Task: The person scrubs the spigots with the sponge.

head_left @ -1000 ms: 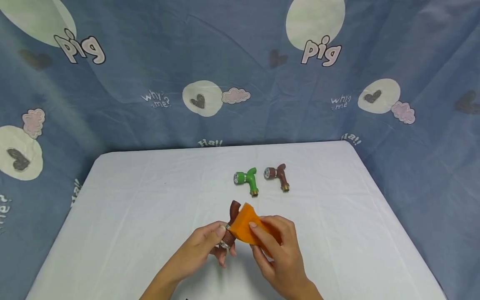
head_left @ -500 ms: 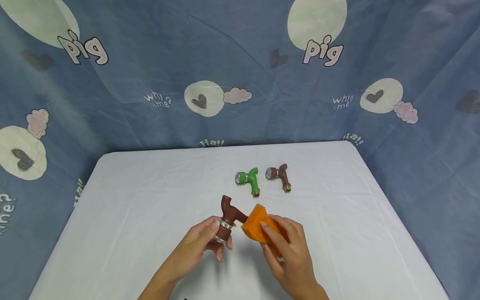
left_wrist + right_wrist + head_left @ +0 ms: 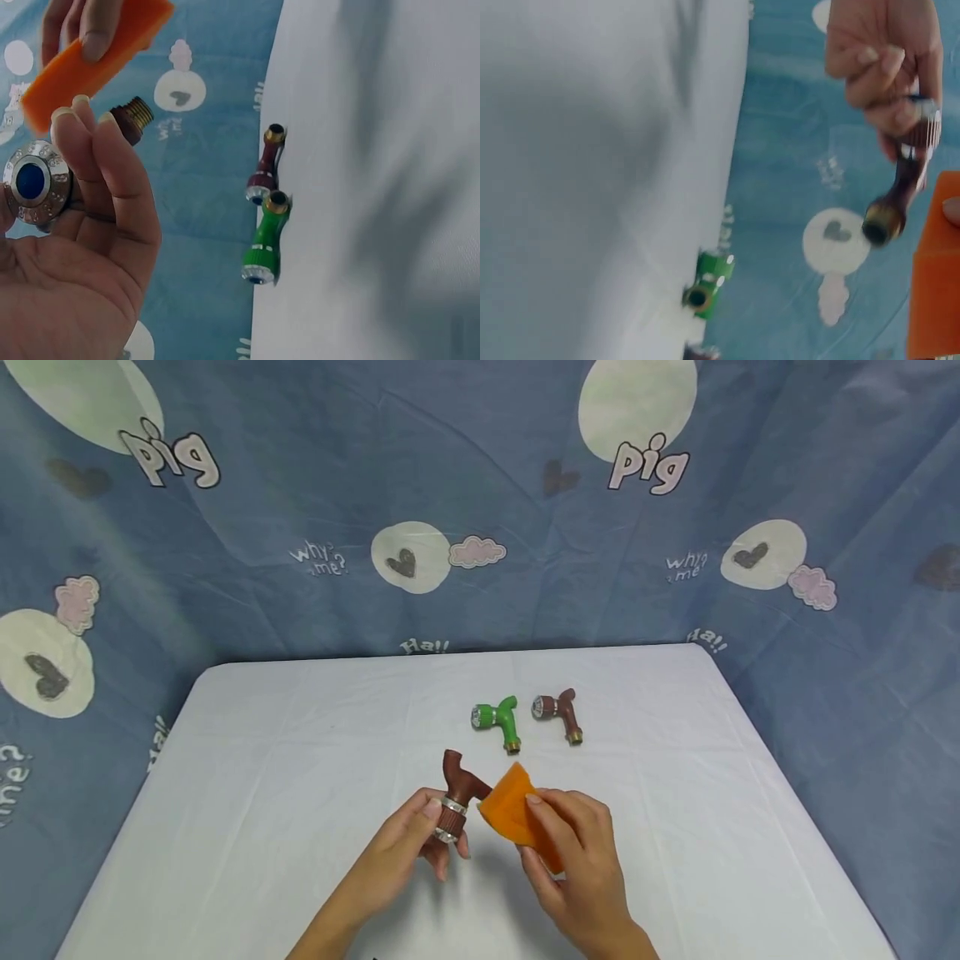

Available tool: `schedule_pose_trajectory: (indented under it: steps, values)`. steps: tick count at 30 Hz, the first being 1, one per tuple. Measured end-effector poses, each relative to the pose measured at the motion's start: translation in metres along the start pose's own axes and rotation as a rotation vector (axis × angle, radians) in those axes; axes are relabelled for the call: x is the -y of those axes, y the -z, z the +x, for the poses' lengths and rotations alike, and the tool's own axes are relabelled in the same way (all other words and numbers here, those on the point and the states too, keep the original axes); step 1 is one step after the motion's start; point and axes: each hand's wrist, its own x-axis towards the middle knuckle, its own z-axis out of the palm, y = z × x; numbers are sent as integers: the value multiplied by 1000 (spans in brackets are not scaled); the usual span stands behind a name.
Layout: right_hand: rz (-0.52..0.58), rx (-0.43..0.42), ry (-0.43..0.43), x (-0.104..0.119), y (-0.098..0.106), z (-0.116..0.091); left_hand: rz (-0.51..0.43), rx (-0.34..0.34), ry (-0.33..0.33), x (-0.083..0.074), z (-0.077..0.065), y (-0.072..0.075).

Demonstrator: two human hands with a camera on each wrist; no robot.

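Held above the table in my left hand [image 3: 401, 843] is a brown faucet [image 3: 463, 785] with a ribbed, silver-trimmed knob. The thumb and fingers grip it at the knob end, and its spout tips upward. In the left wrist view, the knob's blue centre [image 3: 30, 181] faces the camera, and the brass threaded end [image 3: 135, 116] sticks out past the fingertips. My right hand [image 3: 581, 860] pinches an orange sponge [image 3: 510, 810] between thumb and fingers. The sponge's left edge is beside the faucet's threaded end; the right wrist view shows a small gap between the sponge [image 3: 937, 277] and faucet [image 3: 907, 176].
Farther back on the white-covered table [image 3: 300, 760] lie a green faucet [image 3: 501, 720] and, to its right, a second brown faucet [image 3: 562, 712]. A blue printed curtain [image 3: 480, 477] hangs behind the table and along both sides.
The held faucet has turned, so its threaded end now points right toward the sponge and its spout shows. The sponge has shifted right, off the faucet's body. The faucets on the table stay put.
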Motion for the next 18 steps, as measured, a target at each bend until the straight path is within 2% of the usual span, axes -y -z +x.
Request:
schedule_pose_trajectory:
  steps: [6,18]
  values:
    - [-102,-5,80,9,-11,7,26,-29,12,0,1,-5]
    - [-138,42,46,3,-13,-1,2,-21,-13,1,3,-4]
